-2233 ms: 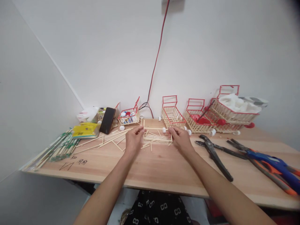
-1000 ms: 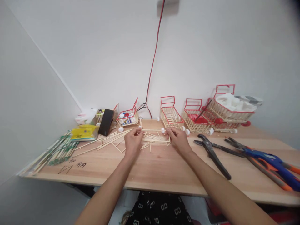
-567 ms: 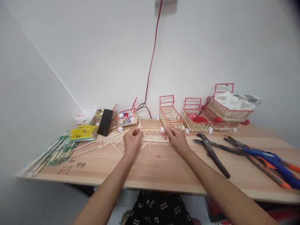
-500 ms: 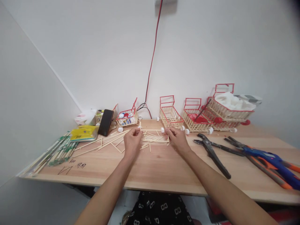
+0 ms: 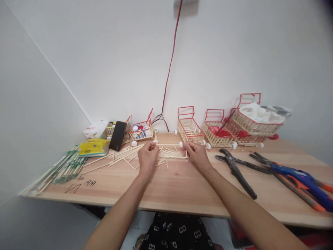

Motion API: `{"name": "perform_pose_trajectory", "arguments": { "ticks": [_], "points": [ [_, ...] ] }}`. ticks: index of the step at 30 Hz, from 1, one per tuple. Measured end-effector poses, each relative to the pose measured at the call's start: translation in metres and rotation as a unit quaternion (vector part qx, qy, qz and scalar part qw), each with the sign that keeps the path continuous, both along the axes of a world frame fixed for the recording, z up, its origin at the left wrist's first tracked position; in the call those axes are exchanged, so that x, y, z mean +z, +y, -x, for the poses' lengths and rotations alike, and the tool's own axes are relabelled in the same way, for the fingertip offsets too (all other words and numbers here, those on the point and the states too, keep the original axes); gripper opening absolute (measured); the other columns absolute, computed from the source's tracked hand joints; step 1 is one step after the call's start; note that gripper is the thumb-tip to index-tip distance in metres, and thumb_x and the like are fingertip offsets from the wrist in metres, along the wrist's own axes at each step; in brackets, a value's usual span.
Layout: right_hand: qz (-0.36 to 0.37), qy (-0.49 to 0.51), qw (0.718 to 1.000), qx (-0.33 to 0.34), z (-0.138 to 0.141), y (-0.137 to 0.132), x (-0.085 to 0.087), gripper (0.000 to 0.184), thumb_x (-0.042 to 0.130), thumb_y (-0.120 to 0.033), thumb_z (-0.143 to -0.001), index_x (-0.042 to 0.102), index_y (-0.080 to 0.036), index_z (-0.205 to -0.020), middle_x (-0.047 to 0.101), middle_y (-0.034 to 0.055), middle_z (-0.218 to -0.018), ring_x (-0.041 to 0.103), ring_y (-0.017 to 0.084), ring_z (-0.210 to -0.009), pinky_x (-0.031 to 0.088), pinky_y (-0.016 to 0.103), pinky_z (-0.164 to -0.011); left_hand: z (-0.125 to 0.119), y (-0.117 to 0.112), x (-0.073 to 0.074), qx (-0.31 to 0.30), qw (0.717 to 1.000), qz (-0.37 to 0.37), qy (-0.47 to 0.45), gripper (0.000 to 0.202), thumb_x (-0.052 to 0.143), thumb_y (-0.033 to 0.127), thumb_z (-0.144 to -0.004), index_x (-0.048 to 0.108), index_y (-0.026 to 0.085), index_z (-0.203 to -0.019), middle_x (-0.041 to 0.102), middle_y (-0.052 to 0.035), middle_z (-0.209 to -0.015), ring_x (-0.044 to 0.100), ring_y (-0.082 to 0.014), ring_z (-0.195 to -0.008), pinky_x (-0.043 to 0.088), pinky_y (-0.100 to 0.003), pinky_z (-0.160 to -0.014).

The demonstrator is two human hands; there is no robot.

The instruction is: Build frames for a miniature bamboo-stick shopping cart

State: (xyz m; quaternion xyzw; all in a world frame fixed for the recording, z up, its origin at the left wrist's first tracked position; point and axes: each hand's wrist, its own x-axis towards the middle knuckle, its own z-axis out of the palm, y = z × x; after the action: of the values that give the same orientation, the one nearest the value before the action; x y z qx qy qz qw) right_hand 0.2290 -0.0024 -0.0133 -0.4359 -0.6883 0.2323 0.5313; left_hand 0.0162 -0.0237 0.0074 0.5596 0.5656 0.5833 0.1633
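Stick frame: we see the frame (image 5: 169, 144) shifted slightly toward 9 o'clock over these two seconds; its projecting left stick now lines up with the white disc (image 5: 156, 130) at 12 o'clock behind it.
Right hand: the hand (image 5: 198, 154) has also come a little closer to the left; its fingertips pinch the frame at its 3 o'clock end.
Left hand: the hand (image 5: 147, 156) has its thumb and fingertips closed on the 9 o'clock end, hiding that corner.
What it means: we judge this a small adjustment, with neither grip released and the frame kept between both hands.
Short sticks: a scatter (image 5: 166, 151) lies below the frame on the table (image 5: 169, 189).
White cap: it (image 5: 180, 144) shows beside the right fingertips; we cannot tell whether it touches the frame.
Black pliers: they (image 5: 235, 170) lie toward 4 o'clock, well apart from the frame.
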Motion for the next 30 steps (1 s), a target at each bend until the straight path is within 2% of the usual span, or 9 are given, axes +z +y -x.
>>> {"name": "perform_pose_trajectory", "arguments": {
  "ticks": [6, 11, 16, 18, 21, 24, 27, 30],
  "points": [
    [0.022, 0.025, 0.999, 0.007, -0.001, 0.000, 0.001, 0.039, 0.051, -0.049, -0.089, 0.061, -0.019, -0.066, 0.058, -0.0005, -0.055, 0.048, 0.014, -0.048, 0.036, 0.026, -0.050, 0.000, -0.001, 0.002, -0.009, 1.000, 0.009, -0.005, 0.014, 0.063, 0.023, -0.072, 0.073, 0.017, -0.079, 0.071, -0.0026, -0.071, 0.061, -0.0174, -0.066, 0.043, -0.026, -0.066],
    [0.034, 0.063, 0.997, -0.012, -0.004, 0.003, 0.002, 0.038, 0.049, -0.048, -0.090, 0.061, -0.018, -0.070, 0.057, -0.0001, -0.058, 0.045, 0.013, -0.049, 0.034, 0.025, -0.049, -0.001, -0.005, 0.007, -0.132, 0.987, -0.005, -0.087, 0.022, 0.060, 0.033, -0.080, 0.072, 0.015, -0.077, 0.073, -0.0054, -0.077, 0.065, -0.0190, -0.077, 0.046, -0.028, -0.074],
    [0.024, 0.054, 0.998, -0.030, -0.007, 0.003, 0.006, 0.039, 0.049, -0.048, -0.090, 0.058, -0.019, -0.065, 0.053, -0.0013, -0.055, 0.043, 0.013, -0.050, 0.033, 0.026, -0.051, 0.003, -0.001, 0.007, -0.199, 0.961, 0.044, -0.186, 0.030, 0.066, 0.042, -0.078, 0.073, 0.013, -0.080, 0.073, -0.0072, -0.075, 0.065, -0.0178, -0.072, 0.047, -0.028, -0.072],
    [0.019, 0.048, 0.998, -0.031, -0.007, 0.002, 0.008, 0.040, 0.048, -0.047, -0.090, 0.057, -0.019, -0.064, 0.053, -0.0013, -0.055, 0.044, 0.013, -0.050, 0.033, 0.026, -0.052, 0.006, 0.002, 0.005, -0.242, 0.933, 0.086, -0.253, 0.029, 0.070, 0.042, -0.075, 0.073, 0.013, -0.079, 0.073, -0.0074, -0.074, 0.064, -0.0158, -0.069, 0.047, -0.026, -0.068],
    [0.018, 0.047, 0.998, -0.026, -0.008, 0.002, 0.008, 0.039, 0.048, -0.047, -0.091, 0.057, -0.019, -0.064, 0.052, -0.0016, -0.055, 0.044, 0.013, -0.051, 0.033, 0.026, -0.052, 0.011, 0.003, 0.006, -0.317, 0.859, 0.164, -0.367, 0.024, 0.076, 0.035, -0.072, 0.072, 0.013, -0.081, 0.071, -0.0062, -0.075, 0.063, -0.0134, -0.068, 0.048, -0.023, -0.065],
    [0.035, 0.051, 0.998, -0.009, -0.007, 0.003, 0.005, 0.039, 0.048, -0.047, -0.090, 0.056, -0.019, -0.065, 0.051, -0.0021, -0.054, 0.043, 0.013, -0.049, 0.032, 0.026, -0.050, 0.017, 0.001, 0.007, -0.377, 0.791, 0.216, -0.431, 0.018, 0.077, 0.026, -0.072, 0.071, 0.013, -0.083, 0.070, -0.0051, -0.081, 0.064, -0.0132, -0.073, 0.051, -0.024, -0.067],
    [0.048, 0.066, 0.996, 0.024, -0.007, 0.004, 0.003, 0.037, 0.048, -0.048, -0.091, 0.057, -0.019, -0.068, 0.052, -0.0023, -0.055, 0.042, 0.012, -0.048, 0.031, 0.025, -0.048, 0.020, -0.001, 0.006, -0.422, 0.753, 0.227, -0.451, 0.015, 0.076, 0.020, -0.074, 0.069, 0.012, -0.084, 0.069, -0.0048, -0.084, 0.064, -0.0147, -0.078, 0.052, -0.028, -0.072],
    [0.052, 0.070, 0.995, 0.044, -0.007, 0.004, 0.002, 0.036, 0.048, -0.047, -0.091, 0.058, -0.019, -0.070, 0.053, -0.0022, -0.057, 0.042, 0.012, -0.048, 0.031, 0.025, -0.048, 0.022, 0.000, 0.005, -0.458, 0.722, 0.233, -0.463, 0.014, 0.073, 0.022, -0.077, 0.068, 0.011, -0.084, 0.067, -0.0044, -0.084, 0.063, -0.0165, -0.082, 0.053, -0.032, -0.076]
  ]
}}
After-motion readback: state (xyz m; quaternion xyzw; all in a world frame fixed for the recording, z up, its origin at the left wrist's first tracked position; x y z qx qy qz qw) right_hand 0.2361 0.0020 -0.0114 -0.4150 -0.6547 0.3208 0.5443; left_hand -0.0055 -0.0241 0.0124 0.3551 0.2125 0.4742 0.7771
